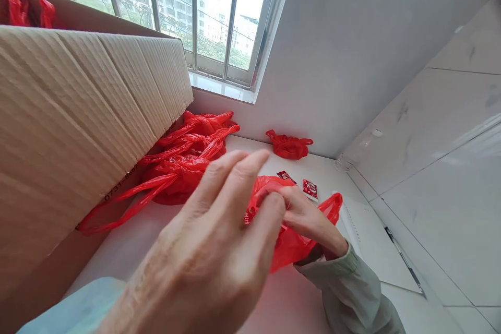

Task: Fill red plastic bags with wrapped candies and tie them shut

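Observation:
My left hand is large in the foreground, back toward me, its fingers stretched out and apart. It hangs over a red plastic bag and partly covers it. My right hand, in a grey-green sleeve, lies at the bag's mouth with its fingers curled on the red film. Its fingertips are partly hidden behind my left hand. One bag handle sticks up beside my right wrist. Some pale print shows inside the bag, too covered to make out. Just beyond lie a small red-and-white packet and a darker red packet.
A big cardboard box with red bags inside fills the left. Several tied red bags lie against it. Another red bag sits by the wall. A pen lies on a white pad at right. Above is a barred window.

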Motion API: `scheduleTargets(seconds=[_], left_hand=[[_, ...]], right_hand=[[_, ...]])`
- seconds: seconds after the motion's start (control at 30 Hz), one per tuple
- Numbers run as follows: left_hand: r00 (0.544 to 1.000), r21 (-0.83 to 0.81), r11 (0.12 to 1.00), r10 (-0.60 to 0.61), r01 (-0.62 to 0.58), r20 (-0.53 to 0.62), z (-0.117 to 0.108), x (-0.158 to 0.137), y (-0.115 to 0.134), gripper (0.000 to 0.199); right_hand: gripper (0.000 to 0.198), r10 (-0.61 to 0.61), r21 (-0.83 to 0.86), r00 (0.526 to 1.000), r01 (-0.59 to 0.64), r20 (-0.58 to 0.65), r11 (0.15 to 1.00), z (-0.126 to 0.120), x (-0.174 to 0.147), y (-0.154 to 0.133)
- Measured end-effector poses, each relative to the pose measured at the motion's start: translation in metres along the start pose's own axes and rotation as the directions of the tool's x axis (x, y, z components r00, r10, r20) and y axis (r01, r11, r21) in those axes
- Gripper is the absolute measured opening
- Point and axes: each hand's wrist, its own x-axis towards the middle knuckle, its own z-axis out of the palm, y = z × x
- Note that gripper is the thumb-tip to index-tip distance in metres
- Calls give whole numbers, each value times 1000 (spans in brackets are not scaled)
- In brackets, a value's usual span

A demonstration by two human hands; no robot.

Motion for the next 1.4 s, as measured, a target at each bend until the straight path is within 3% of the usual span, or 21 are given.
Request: scheduleTargets(seconds=[0.07,0.13,0.17,0.23,0.4,0.53,0.7,0.83,0.93,1.1,1.4], left_hand=[[982,66,980,185,-187,30,8,4,11,39],[923,99,931,326,-351,207,18,4,14,36],[893,84,924,335,-374,301,23,2,12,34],[883,60,951,257,-303,393,30,-6,3,35],[952,81,977,170,-196,254,31,-27,-30,55],[984,19,995,94,-98,154,38,-16,-38,47],[935,-45,994,-78,99,346,47,20,-30,22],[928,31,986,-162,161,336,38,34,-28,6],[912,30,972,-229,234,341,31,36,-30,6],[933,-1,967,-244,253,265,27,38,-32,8],[941,-101,960,-229,260,250,29,39,-33,6]], right_hand=[[12,-31,72,999,32,-19,997,-2,-2,-6],[14,-32,101,999,34,-22,994,-5,-4,-10],[14,-23,95,999,25,-26,995,-6,-5,-12],[13,-4,59,998,7,-58,998,-8,-5,-12],[20,10,76,993,-2,-114,997,-13,-4,-10],[20,-10,80,994,19,-111,997,-16,-5,-14],[16,-31,85,992,41,-121,996,-17,-9,-20],[13,-42,168,993,61,-114,984,-17,-10,-21],[10,-16,263,996,39,-90,964,-16,-10,-19],[3,50,353,996,-21,-74,936,-16,-11,-18],[4,38,294,996,-14,-75,956,-19,-12,-21]])
